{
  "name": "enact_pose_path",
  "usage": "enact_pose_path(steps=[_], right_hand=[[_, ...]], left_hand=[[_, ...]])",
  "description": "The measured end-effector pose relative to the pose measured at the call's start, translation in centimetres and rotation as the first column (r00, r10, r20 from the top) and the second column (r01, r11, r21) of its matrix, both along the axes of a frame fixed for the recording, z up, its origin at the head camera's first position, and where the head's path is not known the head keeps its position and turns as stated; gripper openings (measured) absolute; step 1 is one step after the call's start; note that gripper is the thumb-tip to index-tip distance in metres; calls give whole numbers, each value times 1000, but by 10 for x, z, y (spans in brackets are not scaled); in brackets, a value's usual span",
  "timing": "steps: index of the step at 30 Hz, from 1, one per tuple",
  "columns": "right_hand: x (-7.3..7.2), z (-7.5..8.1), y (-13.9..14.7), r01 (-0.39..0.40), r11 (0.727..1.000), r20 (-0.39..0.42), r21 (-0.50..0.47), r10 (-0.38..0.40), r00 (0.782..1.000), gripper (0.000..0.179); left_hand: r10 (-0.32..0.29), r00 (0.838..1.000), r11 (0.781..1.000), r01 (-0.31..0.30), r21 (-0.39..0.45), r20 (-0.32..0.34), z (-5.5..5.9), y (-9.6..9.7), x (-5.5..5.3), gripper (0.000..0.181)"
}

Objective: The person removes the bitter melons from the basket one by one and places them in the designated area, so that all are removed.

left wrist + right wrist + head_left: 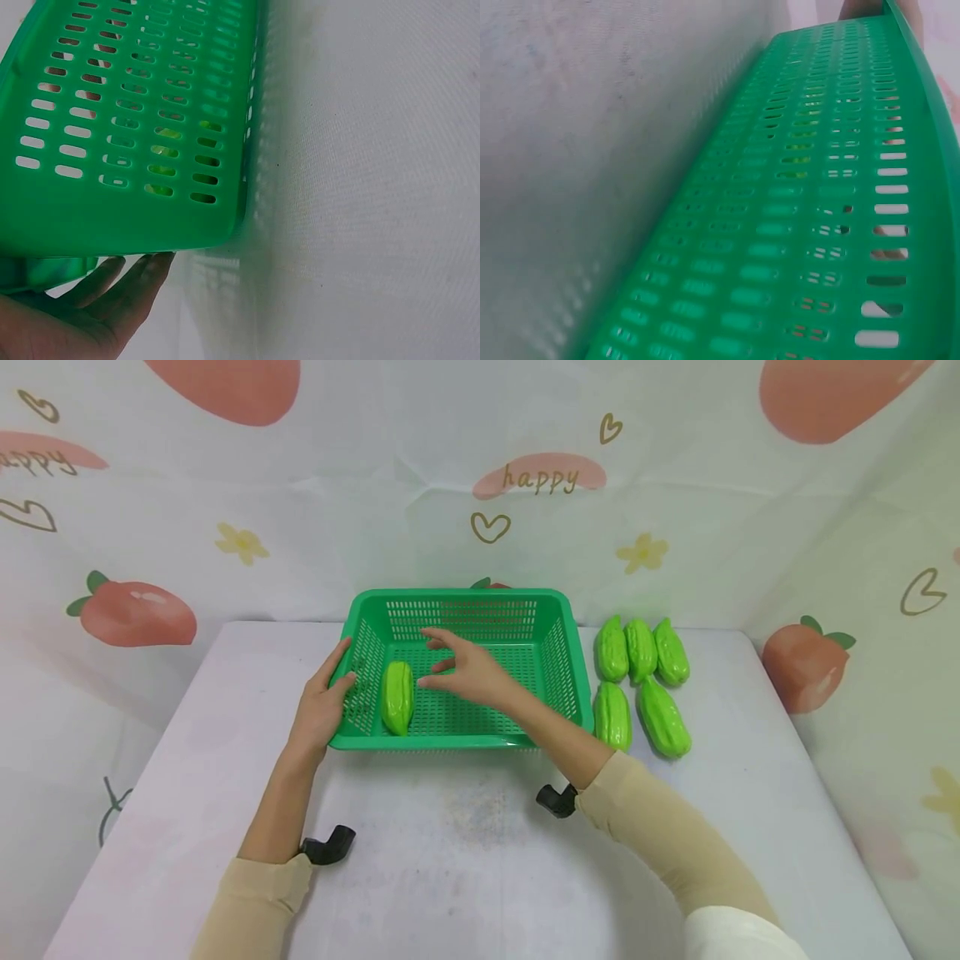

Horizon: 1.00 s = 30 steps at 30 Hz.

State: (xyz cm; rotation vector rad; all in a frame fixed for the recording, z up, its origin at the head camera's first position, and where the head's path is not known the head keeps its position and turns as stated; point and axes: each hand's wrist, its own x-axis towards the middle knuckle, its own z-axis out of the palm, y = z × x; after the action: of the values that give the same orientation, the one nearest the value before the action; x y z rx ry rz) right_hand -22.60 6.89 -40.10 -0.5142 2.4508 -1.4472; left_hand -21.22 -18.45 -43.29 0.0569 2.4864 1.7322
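A green plastic basket [450, 742] with slotted walls sits at the back of the table. My left hand [318, 710] grips its left rim, thumb on top; in the left wrist view the fingers [139, 289] lie along the rim's outer side. One bright green bitter melon [397, 697] lies lengthwise on the basket floor, toward the left. Over the basket's middle, just right of that melon, my right hand [472, 670] is held with fingers spread and nothing between them. The right wrist view shows mostly the basket's slotted front wall [780, 202].
Several more bitter melons [663, 718] lie in two rows on the table, close to the basket's right side. A printed cloth [420, 543] hangs behind the white table [465, 860]. Black wrist mounts [330, 846] sit on both forearms.
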Motion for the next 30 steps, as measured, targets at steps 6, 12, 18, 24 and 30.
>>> enact_pose_path(steps=[6,12,18,24,30], right_hand=[[-6,-3,-12,-23,998,31,56,21,999,80],[-10,-5,-27,-43,993,35,108,39,999,84],[-16,-10,-39,-48,983,20,177,46,999,86],[-22,-12,-47,-78,966,-9,245,83,997,93],[-27,-19,-51,-103,946,9,307,105,994,99]], left_hand=[[-2,1000,1000,2,8,0,0,-2,-1,55],[-9,1000,1000,9,9,5,1,-1,0,56],[-19,1000,1000,19,8,18,0,1,1,57],[-16,1000,1000,16,1,12,1,1,2,57],[-21,1000,1000,21,7,12,2,1,3,57]])
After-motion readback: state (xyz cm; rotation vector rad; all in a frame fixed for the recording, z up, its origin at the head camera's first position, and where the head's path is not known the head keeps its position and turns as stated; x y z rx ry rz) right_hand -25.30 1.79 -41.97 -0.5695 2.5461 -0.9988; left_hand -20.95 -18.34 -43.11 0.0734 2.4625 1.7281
